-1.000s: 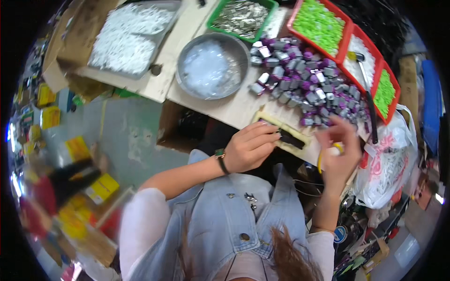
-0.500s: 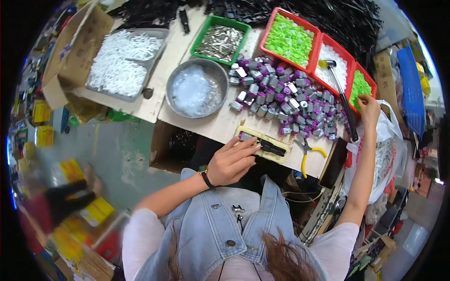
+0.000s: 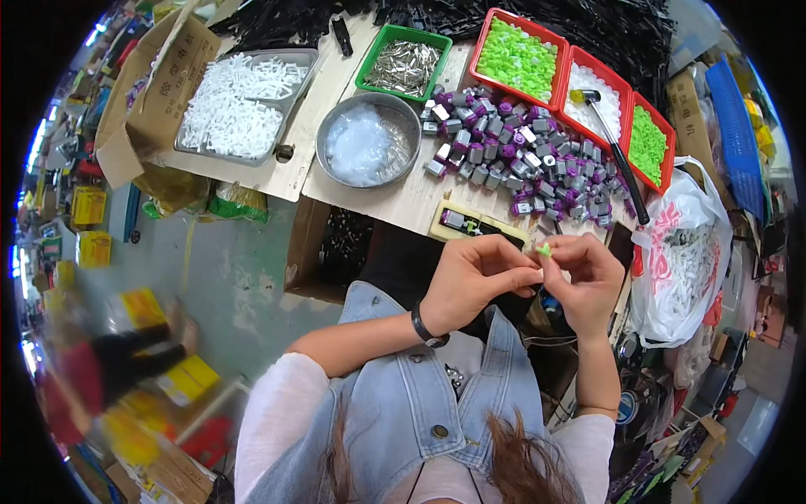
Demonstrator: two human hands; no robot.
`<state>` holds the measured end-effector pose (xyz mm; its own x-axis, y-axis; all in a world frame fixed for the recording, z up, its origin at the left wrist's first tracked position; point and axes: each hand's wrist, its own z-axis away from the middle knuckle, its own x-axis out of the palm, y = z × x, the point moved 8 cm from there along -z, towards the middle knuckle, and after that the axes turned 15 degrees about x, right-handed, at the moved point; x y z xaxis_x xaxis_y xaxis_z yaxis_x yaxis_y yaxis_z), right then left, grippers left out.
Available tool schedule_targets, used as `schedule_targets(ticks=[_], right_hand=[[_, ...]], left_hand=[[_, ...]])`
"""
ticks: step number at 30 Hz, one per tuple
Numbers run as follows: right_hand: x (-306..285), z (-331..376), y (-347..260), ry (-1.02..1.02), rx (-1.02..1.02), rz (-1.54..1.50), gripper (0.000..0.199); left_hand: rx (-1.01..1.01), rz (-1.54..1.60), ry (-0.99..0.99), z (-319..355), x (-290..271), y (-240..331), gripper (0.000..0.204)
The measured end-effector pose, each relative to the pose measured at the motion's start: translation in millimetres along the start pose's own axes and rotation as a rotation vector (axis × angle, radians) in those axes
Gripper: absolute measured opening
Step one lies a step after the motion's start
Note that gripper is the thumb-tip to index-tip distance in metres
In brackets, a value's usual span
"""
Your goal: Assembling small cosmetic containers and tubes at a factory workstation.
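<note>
My right hand (image 3: 588, 281) pinches a small green plastic piece (image 3: 544, 249) between thumb and forefinger, in front of the table edge. Close beside it, my left hand (image 3: 478, 281) has thumb and forefinger brought together; whatever they hold, if anything, is too small to make out. Just beyond both hands lies a cream holding block (image 3: 443, 231) with a black part (image 3: 457, 220) set in it, some green showing on it. My left hand partly covers the block's near right end. Small grey motors with purple ends (image 3: 504, 143) are heaped behind the block.
Red trays (image 3: 564, 84) hold green and white pieces, with a hammer (image 3: 617, 151) across them. Further left stand a green tray (image 3: 369, 63) of metal pins, a metal bowl (image 3: 323, 160) and a grey tray (image 3: 312, 63) of white parts. A white bag (image 3: 684, 252) hangs at right.
My right hand has come from the small red tray to in front of the block, bringing a green piece. My left hand has left the block and moved right, toward the other hand.
</note>
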<state>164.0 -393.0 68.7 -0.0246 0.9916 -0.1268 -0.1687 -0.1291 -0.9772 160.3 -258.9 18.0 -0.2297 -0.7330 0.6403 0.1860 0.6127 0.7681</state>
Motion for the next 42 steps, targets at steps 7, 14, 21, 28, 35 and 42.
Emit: schedule_targets(ticks=[7,14,21,28,35,42], right_hand=[[21,5,-8,-0.142,0.000,0.188,0.013],[38,5,-4,-0.147,0.060,0.181,0.011],[45,29,-25,-0.043,-0.550,0.711,0.023],[16,14,-1,-0.014,-0.126,-0.020,0.013],[15,16,12,0.162,-0.237,-0.003,0.013],[11,9,5,0.082,-0.267,0.075,0.016]], left_hand=[[-0.090,0.018,-0.020,8,-13,4,0.011],[-0.152,-0.061,-0.057,11,-29,10,0.013],[-0.136,-0.021,0.059,10,-26,-1,0.036],[0.295,-0.045,-0.040,0,-15,4,0.025],[0.266,-0.070,0.043,-4,-12,-3,0.021],[0.159,-0.133,-0.020,-9,-16,2,0.020]])
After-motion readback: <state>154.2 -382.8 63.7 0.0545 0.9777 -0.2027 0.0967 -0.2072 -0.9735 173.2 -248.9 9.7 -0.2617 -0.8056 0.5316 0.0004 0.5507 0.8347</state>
